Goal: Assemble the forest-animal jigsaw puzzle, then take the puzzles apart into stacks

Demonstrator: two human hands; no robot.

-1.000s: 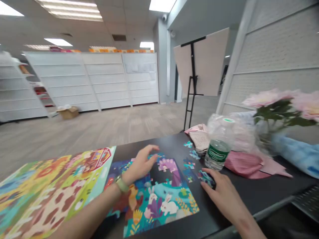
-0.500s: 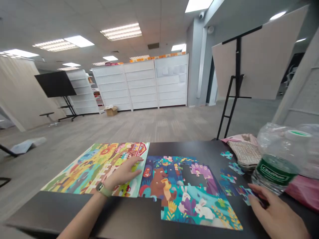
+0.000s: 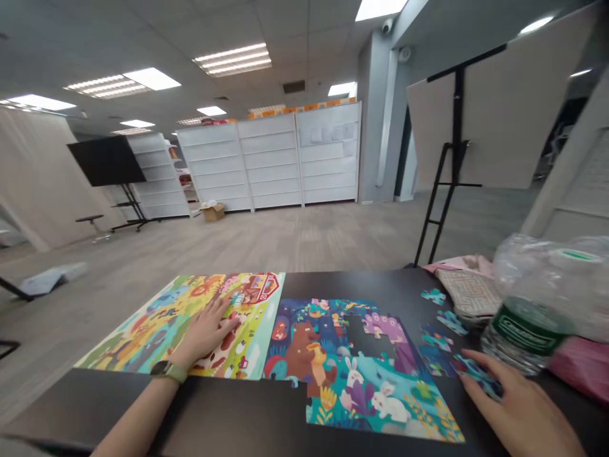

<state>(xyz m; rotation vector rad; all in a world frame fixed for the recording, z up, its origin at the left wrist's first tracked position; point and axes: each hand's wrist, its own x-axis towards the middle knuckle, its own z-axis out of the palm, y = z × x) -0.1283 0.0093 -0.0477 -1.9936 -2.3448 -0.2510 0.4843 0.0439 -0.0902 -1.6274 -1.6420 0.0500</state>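
Note:
My left hand (image 3: 204, 333) lies flat, fingers stretched, on a bright farm-animal picture board (image 3: 162, 324) at the left of the table. At the right, my right hand (image 3: 521, 400) has its thumb and forefinger around a jigsaw puzzle piece (image 3: 480, 376) in dark blue and teal; part of that area is hidden by the fingers. Between the hands lies a partly joined jigsaw puzzle (image 3: 352, 387) showing a bear, a fox and rabbits. A dark gap (image 3: 364, 336) shows in its upper middle. Several loose puzzle pieces (image 3: 435, 339) lie along its right side.
A large clear bottle with a green label (image 3: 528, 333) stands just beyond my right hand. A patterned pouch (image 3: 469, 292) lies behind it, near the table's far right. Beyond the dark table (image 3: 228, 412) stand an easel (image 3: 457, 133) and white shelves (image 3: 266, 162).
My left hand has slid left and away from the jigsaw, further onto the farm board. My right hand has moved slightly left, its fingers now around a puzzle piece.

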